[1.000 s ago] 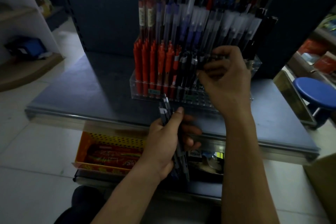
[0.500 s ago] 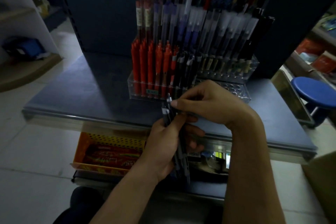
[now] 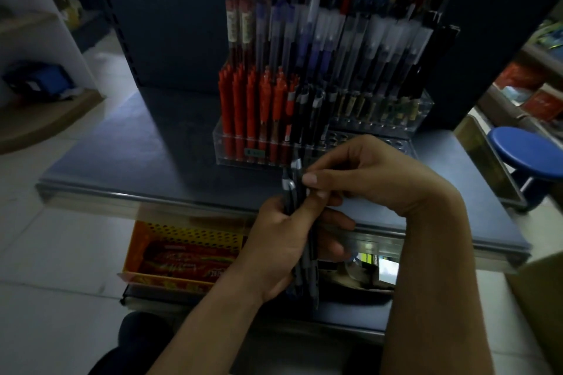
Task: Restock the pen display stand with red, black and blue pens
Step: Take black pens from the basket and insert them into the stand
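A clear tiered pen display stand stands on the dark shelf. Its front row holds red pens at the left and a few black pens beside them; higher tiers carry capped blue, clear and black pens. Empty holes show in the front row at the right. My left hand grips a bundle of dark pens upright, just in front of the stand. My right hand pinches the top of one pen in that bundle with thumb and fingers.
The shelf has a metal front edge. Below it sits an orange perforated basket with red packets. A blue stool stands at the right, and a brown box corner at the lower right. White shelving is at the far left.
My right hand came down from the stand's black pens to the bundle in my left hand and now pinches a pen there. The left hand stayed almost still.
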The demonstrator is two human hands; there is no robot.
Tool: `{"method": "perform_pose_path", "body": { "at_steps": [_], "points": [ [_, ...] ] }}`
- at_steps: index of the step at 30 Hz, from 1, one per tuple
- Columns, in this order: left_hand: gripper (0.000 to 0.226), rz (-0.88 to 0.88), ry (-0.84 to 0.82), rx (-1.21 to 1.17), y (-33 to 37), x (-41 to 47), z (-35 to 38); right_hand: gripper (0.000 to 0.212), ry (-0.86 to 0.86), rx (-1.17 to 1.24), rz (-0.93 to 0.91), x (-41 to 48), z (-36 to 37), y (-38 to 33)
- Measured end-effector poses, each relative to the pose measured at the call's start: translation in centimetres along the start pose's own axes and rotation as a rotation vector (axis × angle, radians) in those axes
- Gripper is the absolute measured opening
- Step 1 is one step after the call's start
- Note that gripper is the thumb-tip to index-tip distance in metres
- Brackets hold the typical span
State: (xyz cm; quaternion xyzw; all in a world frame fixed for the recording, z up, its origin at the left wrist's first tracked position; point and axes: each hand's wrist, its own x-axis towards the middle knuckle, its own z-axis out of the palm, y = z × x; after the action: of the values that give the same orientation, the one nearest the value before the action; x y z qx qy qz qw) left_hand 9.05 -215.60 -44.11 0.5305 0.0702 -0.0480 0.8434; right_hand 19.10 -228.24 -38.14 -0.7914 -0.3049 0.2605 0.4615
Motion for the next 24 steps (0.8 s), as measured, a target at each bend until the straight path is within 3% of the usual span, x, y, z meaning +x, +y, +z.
{"method": "perform_pose_path", "body": {
  "at_steps": [7,14,16,18,20,24],
  "points": [
    [0.027,0.016,-0.006,0.051,-0.2,0.02,0.17,0.013,0.023,0.001,0.075,-0.36,-0.44,0.21],
    [0.025,-0.01,-0.018,0.048,-0.27,-0.06,0.39,0.013,0.362,0.095,0.028,-0.36,-0.91,0.4],
    [0.027,-0.004,-0.014,0.052,-0.33,0.03,0.33,0.015,0.297,0.099,0.017,-0.64,-0.84,0.1],
    [0.028,0.001,-0.011,0.06,-0.38,0.08,0.24,0.035,0.198,0.104,0.022,-0.79,-0.77,0.04],
    [0.028,-0.002,-0.016,0.06,-0.4,0.08,0.27,0.04,0.199,0.119,0.022,-0.67,-0.74,0.13],
    [0.03,0.019,0.012,0.04,-0.4,0.16,0.08,0.022,0.412,0.244,-0.077,0.01,-0.54,0.03]
  ]
}}
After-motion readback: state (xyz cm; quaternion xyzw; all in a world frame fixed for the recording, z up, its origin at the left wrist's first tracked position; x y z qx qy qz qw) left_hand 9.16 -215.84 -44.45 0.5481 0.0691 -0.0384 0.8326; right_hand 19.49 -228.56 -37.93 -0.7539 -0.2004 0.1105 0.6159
